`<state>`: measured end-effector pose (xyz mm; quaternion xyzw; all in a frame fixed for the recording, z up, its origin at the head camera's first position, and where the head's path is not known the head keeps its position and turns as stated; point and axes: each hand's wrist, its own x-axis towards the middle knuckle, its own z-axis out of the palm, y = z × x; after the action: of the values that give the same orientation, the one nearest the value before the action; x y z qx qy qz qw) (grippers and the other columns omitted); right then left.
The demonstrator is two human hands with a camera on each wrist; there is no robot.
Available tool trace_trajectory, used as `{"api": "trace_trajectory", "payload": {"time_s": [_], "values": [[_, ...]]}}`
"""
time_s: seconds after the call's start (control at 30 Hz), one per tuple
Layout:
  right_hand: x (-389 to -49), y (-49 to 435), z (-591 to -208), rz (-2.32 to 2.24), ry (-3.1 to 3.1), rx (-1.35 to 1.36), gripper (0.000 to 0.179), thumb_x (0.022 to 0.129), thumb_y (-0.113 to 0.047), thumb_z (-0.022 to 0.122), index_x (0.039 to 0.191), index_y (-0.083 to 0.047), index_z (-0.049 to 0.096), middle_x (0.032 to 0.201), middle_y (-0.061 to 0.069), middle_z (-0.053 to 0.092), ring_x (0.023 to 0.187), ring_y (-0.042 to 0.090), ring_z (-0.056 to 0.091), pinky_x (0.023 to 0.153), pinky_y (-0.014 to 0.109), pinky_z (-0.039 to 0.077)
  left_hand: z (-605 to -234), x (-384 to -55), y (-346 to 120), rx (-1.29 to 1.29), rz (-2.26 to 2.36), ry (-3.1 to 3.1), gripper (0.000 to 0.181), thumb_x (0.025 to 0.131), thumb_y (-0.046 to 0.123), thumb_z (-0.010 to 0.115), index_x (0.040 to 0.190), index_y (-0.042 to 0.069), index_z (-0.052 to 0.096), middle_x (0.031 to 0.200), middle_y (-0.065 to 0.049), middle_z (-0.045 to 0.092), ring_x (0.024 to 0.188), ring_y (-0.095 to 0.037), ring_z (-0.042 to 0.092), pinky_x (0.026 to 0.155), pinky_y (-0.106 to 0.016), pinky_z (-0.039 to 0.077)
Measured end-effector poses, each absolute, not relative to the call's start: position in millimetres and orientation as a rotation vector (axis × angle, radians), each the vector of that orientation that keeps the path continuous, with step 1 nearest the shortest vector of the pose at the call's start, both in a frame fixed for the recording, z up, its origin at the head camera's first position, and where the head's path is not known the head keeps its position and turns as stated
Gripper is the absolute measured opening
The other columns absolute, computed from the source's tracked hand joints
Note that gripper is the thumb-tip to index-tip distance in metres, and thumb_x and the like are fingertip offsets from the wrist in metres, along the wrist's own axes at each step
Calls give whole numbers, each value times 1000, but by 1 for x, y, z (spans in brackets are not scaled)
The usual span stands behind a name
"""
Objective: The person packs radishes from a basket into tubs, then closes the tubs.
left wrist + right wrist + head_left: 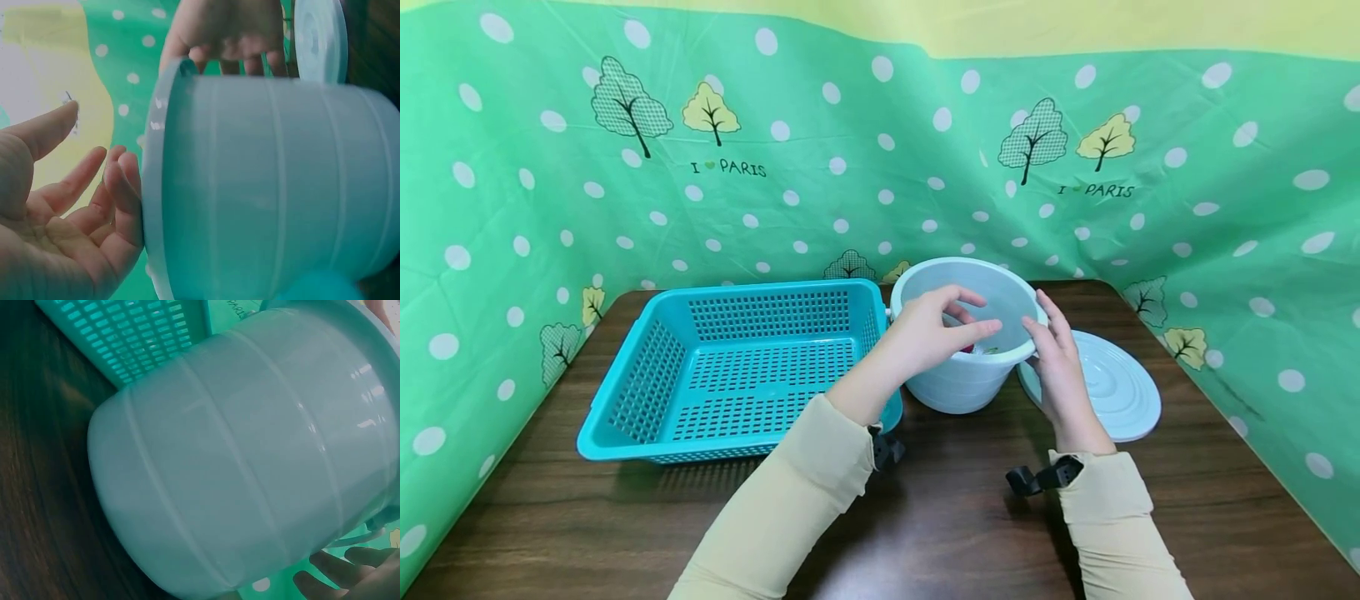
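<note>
A pale blue plastic bucket [958, 387] stands upright on the table, a small red item [967, 348] and something clear and greenish showing low inside. My left hand [936, 329] is over its near left rim, fingers loosely bent above the opening with nothing between them. In the left wrist view the left fingers [125, 206] lie against the rim, the thumb spread away. My right hand [1060, 367] is at the bucket's right side, its thumb at the rim and its fingers outside. In the right wrist view, the right fingertips [312, 575] are extended beside the bucket wall, near its handle [359, 539].
A turquoise perforated basket [737, 408] stands left of the bucket, close beside it. Right of the bucket, a round pale blue lid [1116, 387] lies on the dark wooden table [955, 525]. Green dotted cloth [820, 200] hangs behind and along both sides.
</note>
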<state>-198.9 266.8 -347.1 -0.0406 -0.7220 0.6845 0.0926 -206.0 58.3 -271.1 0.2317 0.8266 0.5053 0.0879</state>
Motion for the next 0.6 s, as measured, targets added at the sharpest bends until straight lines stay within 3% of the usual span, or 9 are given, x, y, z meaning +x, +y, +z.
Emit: {"api": "trace_trajectory", "payload": {"time_s": [0.27, 0.43, 0.6], "values": [[-194, 285, -335, 1926, -2178, -153, 64, 101, -51, 45, 157, -34, 21, 167, 5, 11, 150, 28, 20, 122, 56, 13, -272, -176, 75, 874, 1556, 2432, 39, 96, 47, 61, 127, 24, 64, 110, 11, 67, 95, -3, 60, 79, -24, 51], [-187, 295, -324, 1921, -2067, -188, 61, 101, -49, 48, 156, -31, 29, 165, 4, 19, 147, 27, 27, 124, 50, 11, -280, -160, 83, 982, 1620, 2346, 39, 98, 45, 58, 128, 21, 64, 115, 12, 66, 100, 0, 58, 81, -20, 51], [-178, 307, -314, 1977, -1942, -201, 60, 101, -46, 50, 155, -26, 31, 165, 1, 20, 149, 20, 25, 125, 37, 10, -289, -151, 94, 1080, 1632, 2243, 42, 100, 44, 55, 133, 20, 61, 128, 11, 63, 112, 3, 56, 90, -15, 49]]}}
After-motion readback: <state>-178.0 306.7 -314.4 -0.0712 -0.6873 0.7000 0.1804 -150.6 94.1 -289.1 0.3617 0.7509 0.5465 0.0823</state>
